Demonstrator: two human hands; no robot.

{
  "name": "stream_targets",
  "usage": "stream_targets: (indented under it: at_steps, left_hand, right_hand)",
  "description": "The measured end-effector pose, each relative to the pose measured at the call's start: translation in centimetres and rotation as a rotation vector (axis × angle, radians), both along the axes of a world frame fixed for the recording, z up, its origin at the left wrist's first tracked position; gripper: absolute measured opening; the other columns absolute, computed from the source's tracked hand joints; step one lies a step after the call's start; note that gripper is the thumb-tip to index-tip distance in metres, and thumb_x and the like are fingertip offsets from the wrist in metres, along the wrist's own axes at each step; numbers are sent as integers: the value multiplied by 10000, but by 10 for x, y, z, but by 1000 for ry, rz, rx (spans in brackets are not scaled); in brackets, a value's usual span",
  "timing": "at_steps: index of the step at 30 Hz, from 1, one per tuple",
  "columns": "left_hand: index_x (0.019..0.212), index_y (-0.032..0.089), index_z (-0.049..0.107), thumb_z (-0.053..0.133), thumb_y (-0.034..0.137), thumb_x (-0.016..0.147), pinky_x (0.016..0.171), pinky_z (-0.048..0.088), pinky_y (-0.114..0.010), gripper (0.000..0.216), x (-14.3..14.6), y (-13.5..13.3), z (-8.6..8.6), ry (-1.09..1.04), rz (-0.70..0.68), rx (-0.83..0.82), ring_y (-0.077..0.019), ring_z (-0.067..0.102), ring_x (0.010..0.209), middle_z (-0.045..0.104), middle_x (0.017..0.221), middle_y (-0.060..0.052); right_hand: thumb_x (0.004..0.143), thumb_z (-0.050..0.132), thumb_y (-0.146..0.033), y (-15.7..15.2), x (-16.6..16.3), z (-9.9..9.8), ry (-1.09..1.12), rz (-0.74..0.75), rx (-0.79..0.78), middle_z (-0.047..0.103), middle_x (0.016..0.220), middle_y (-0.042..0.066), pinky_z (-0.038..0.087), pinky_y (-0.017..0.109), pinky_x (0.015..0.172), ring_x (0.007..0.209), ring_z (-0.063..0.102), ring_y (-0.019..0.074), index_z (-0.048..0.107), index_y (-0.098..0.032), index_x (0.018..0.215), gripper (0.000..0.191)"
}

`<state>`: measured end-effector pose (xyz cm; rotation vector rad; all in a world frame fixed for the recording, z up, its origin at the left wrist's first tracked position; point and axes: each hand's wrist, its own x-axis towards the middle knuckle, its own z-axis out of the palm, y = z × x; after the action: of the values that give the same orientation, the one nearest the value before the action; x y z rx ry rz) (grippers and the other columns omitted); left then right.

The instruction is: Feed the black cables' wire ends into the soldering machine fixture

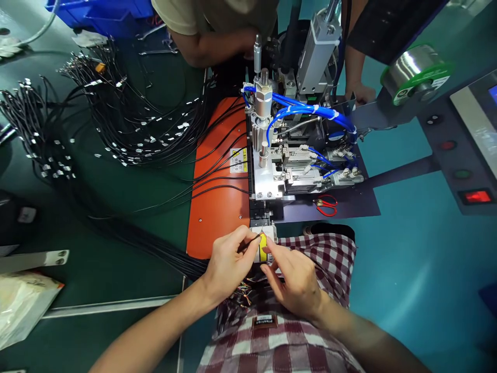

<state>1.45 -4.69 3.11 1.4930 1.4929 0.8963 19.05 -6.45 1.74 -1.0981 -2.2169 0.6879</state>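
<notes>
My left hand [230, 261] pinches a thin black cable [250, 241] near its end, between thumb and fingers. Thin coloured wire ends show at its tip, above a yellow warning label [263, 247] on a white block. My right hand [297, 277] is close by on the right, its index fingertip beside the wire ends and its thumb held apart below. Whether that fingertip touches the wires I cannot tell. Below my left hand, stripped coloured wire ends [244, 296] of a black cable bundle [171, 254] hang over my checked apron [272, 339].
Several cables cross an orange cover [219, 217] into a machine with metal cylinders [264, 129] and blue hoses [310, 110]. Red-handled cutters [326, 205] lie right of it. Cable bundles [147, 134] cover the green table. A solder spool [417, 75] hangs upper right; another person [217, 31] is opposite.
</notes>
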Motion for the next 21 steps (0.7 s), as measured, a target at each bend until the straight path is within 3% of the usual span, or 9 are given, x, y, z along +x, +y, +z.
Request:
stream_targets:
  at_steps: [4, 9, 14, 21]
  left_hand:
    - [716, 172, 534, 539, 218, 884, 515, 376, -185, 174, 1, 0, 0, 35, -7, 21, -70, 454, 543, 513, 626, 41]
    - [703, 174, 524, 529, 200, 885, 513, 368, -177, 184, 2, -1, 1, 91, -14, 95, -65, 446, 534, 500, 615, 45]
    - [752, 172, 566, 526, 181, 883, 546, 396, -190, 137, 2, -3, 0, 89, -54, 103, -78, 475, 557, 545, 648, 28]
    - [740, 172, 566, 551, 207, 874, 538, 398, -207, 139, 2, -5, -3, -10, -59, 22, -89, 471, 564, 544, 651, 20]
  right_hand:
    - [884, 556, -141, 7, 4, 2, 231, -165, -170, 683, 1014, 92, 528, 335, 703, 720, 638, 169, 468, -211, 1327, 458]
    - [880, 592, -255, 20, 2, 9, 397, -358, -438, 668, 837, 54, 513, 278, 587, 629, 599, 145, 644, -198, 999, 142]
    - [822, 652, -385, 32, -4, 14, 583, -350, -856, 609, 656, 4, 463, 240, 476, 485, 527, 108, 632, -177, 805, 210]
    - [787, 685, -367, 33, -5, 16, 661, -302, -910, 586, 681, -8, 437, 224, 480, 497, 514, 90, 626, -175, 844, 208]
